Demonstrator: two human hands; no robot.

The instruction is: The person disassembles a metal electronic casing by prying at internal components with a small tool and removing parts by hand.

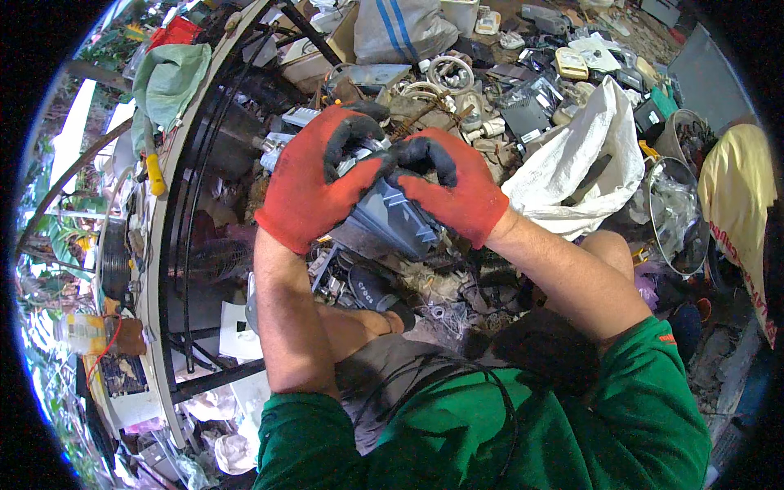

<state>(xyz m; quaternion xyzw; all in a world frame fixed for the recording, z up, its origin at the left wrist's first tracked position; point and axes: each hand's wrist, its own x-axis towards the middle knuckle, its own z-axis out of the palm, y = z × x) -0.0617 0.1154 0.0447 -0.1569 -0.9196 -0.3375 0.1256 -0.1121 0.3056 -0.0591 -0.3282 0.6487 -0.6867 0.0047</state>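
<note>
Both my hands wear red gloves with dark palms and fingers, and they meet over the heap in front of me. My left hand (322, 175) is curled, thumb pointing right, around a small silvery-grey piece that its fingers mostly hide. The fingertips of my right hand (453, 180) are pinched together against the left thumb; what lies between them is hidden. Right beneath the hands is a grey ribbed plastic housing (396, 216), tilted. Whether it is held or resting on something, I cannot tell.
A dark clog (371, 286) is on my foot below the hands. Scrap electronics and cable coils (449, 73) cover the ground ahead. A white sack (576, 167) and a clear-lined bucket (676, 216) stand right. A black metal frame (184, 245) runs along the left, with a yellow-handled tool (154, 173).
</note>
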